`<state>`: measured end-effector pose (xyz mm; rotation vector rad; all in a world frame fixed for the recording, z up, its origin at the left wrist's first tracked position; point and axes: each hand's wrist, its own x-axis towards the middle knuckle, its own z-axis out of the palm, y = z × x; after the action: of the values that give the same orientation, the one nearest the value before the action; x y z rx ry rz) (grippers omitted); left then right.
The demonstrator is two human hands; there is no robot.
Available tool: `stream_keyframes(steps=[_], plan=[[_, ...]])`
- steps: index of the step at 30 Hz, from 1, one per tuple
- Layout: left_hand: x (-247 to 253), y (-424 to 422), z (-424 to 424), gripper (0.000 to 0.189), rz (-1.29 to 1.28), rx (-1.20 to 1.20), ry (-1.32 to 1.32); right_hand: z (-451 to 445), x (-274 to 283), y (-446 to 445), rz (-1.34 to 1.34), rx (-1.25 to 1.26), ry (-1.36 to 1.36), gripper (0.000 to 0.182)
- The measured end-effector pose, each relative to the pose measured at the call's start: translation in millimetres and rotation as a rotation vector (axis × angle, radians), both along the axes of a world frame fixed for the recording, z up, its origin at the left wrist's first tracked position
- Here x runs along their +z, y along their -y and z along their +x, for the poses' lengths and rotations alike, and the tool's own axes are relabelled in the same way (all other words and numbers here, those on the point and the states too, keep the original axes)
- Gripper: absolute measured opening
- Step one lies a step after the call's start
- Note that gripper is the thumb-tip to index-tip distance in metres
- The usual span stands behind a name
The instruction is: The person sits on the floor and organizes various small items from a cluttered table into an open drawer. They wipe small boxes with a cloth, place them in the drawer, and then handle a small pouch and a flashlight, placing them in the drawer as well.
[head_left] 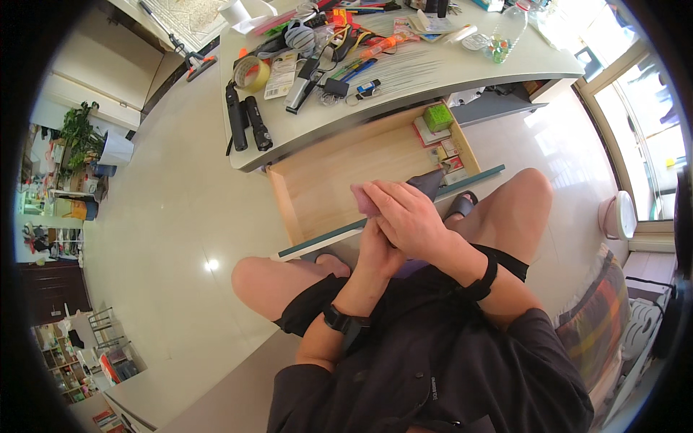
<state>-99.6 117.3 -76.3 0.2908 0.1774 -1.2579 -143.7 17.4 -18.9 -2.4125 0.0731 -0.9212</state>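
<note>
In front of my lap my two hands meet over the front edge of a pulled-out wooden drawer point(341, 189). A folded pinkish-purple cloth point(364, 201) sticks out from under the fingers of my right hand point(409, 216). Below it, my left hand point(377, 251) presses up against the right palm, its fingers mostly covered. A sliver of something dark shows between the palms, too hidden to name. Just behind my right hand is a piece of dark grey fabric point(427, 184); whether it is held or lies on the drawer cannot be told.
A green box point(437, 117) and small packets sit along the drawer's right side. The desk point(433, 76) above holds two black flashlights point(259, 124), a tape roll point(252, 74), cables, pens and a plastic bottle point(509, 32). A lidded bucket point(617, 215) and plaid cushion point(593, 308) are at right.
</note>
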Motion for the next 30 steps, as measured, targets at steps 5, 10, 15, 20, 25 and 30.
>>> stream_keyframes(steps=[5, 10, 15, 20, 25, 30], plan=[[-82.3, -34.3, -10.8, 0.029, -0.186, 0.107, 0.004, -5.7, -40.8, -15.3, 0.127, 0.061, -0.103, 0.038], [-49.3, -29.9, -20.3, 0.032, 0.415, 0.256, 0.012, -10.3, -76.6, -9.0, -0.013, 0.137, -0.094, 0.034], [-57.0, -27.9, -20.9, 0.036, 0.367, 0.207, -0.088, -31.5, -106.9, 56.9, -0.095, -0.102, -0.197, 0.033], [-44.3, -25.0, -7.4, 0.039, 0.236, 0.209, -0.126, -46.3, -62.4, 88.3, 0.295, -0.383, -0.195, 0.043], [-29.0, -9.0, -2.0, 0.038, 0.304, 0.315, -0.192, -26.7, -32.2, 17.2, 0.238, -0.024, -0.209, 0.032], [-68.1, -31.7, 2.4, 0.038, 0.139, 0.223, -0.182, -6.4, -64.7, -0.9, 0.007, 0.15, -0.153, 0.023]])
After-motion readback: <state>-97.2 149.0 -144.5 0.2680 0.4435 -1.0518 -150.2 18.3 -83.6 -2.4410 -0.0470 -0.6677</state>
